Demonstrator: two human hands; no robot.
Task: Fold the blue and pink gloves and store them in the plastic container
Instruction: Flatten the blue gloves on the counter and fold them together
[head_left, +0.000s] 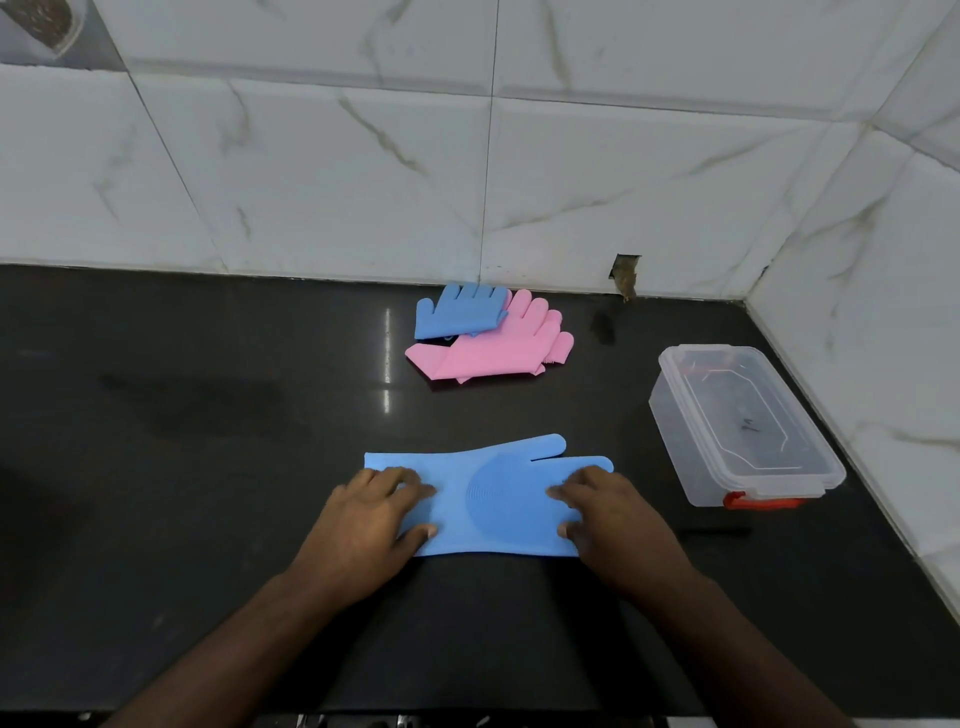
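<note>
Blue glove (488, 499) flat on black counter (182, 441), left hand (363, 525) and right hand (613, 519) pressing its ends with straight fingers, plastic container (743, 426) right, no readable writing

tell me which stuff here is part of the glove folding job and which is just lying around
Part of the job:
- flat blue glove, under the left hand and right hand
- second blue glove at the back
- pink gloves beneath it
- plastic container, lid on

Just lying about:
- thin dark object in front of the container; I cannot tell what it is
</note>
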